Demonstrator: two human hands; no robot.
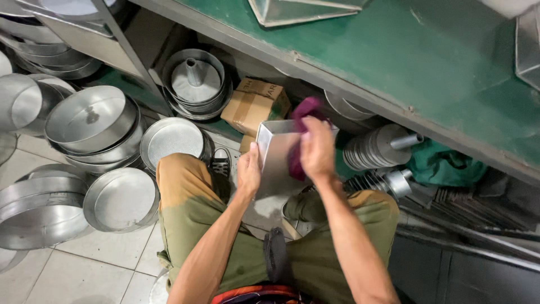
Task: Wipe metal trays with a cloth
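Observation:
I sit with my knees apart and hold a rectangular metal baking tin tilted up between them. My left hand grips the tin's left wall from outside. My right hand presses a purple cloth against the inside of the tin; the cloth bunches above my fingers and hangs down inside the tin.
Stacks of round aluminium pans cover the tiled floor at left. Ring moulds and a cardboard box sit under the green table. More tube moulds and a green cloth lie at right.

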